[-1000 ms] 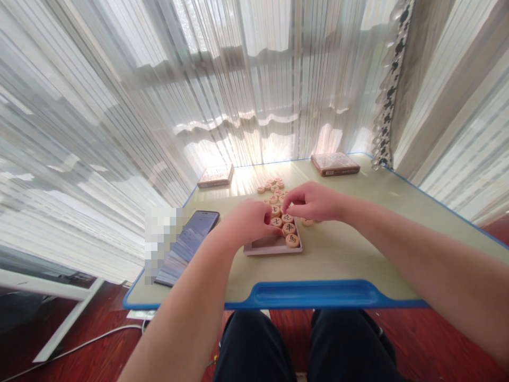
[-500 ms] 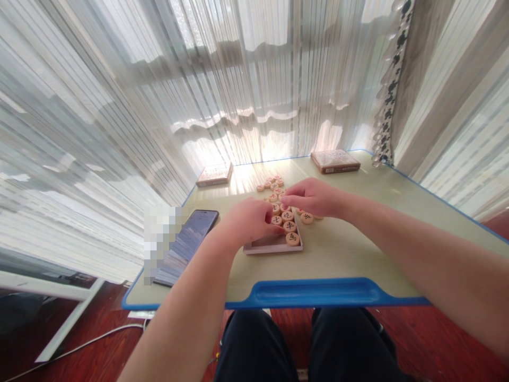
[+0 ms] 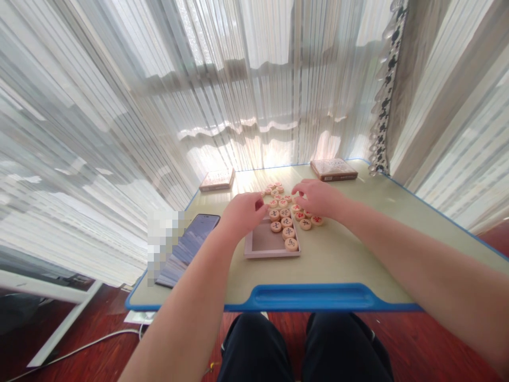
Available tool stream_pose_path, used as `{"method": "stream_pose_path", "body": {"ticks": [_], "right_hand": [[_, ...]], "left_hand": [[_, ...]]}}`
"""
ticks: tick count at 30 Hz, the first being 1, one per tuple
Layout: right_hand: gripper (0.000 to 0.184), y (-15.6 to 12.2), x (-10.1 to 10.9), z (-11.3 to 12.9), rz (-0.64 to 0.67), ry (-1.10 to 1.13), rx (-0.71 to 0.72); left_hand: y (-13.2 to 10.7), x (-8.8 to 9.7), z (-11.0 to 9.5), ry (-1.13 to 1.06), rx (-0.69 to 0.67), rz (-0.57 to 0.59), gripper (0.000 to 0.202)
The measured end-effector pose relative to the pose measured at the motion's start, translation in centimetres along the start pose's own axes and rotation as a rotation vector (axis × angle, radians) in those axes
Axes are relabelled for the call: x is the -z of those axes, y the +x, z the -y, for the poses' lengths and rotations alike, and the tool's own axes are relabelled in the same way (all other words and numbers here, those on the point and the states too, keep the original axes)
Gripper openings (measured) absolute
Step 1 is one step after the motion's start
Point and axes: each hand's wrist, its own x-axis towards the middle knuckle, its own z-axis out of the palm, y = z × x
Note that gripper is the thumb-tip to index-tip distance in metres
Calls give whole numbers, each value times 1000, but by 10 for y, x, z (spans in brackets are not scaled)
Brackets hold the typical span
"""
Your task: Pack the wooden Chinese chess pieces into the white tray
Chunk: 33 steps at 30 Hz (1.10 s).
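Observation:
A shallow pink tray [image 3: 262, 245] lies on the table and holds several round wooden chess pieces [image 3: 288, 232] along its right and far sides. More pieces lie loose behind it [image 3: 274, 189] and to its right [image 3: 317, 220]. My left hand [image 3: 242, 213] hovers at the tray's far left corner, fingers curled together, their tips at the pieces there. My right hand [image 3: 318, 197] rests over the loose pieces just behind the tray, fingers bent down and closed. What either hand pinches is hidden.
A dark phone [image 3: 186, 246] lies at the table's left edge. Two flat boxes sit at the back, one left [image 3: 217, 180] and one right [image 3: 333, 168]. A blue trough [image 3: 314, 297] runs along the near edge. Sheer curtains surround the table.
Both hands have moved away from me, from over the tray's pieces to the loose pile behind it. More of the tray's bare floor and pieces now show.

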Motion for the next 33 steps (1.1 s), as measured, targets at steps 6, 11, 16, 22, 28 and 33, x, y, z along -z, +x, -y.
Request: {"method": "stream_pose_path", "body": {"ticks": [6,11,16,22,28,33], "right_hand": [[38,3,-11,-3,60,-30,34],[38,3,-8,-2,104,24,-19],[37,1,-5,1,133,14,-13],[52,-5,7,5,249,23,-52],[91,-9,27,-15,502,176,-7],[99,-10,27,-20,524,174,24]], "left_hand": [[8,-11,11,-29,96,-144,25],[15,-18,19,-108,151,-168,28],[22,-29,27,-285,270,-142,32],[27,-40,39,-550,357,-102,31],[25,-33,27,-522,372,-22,29],[21,-22,13,-466,356,70,30]]}}
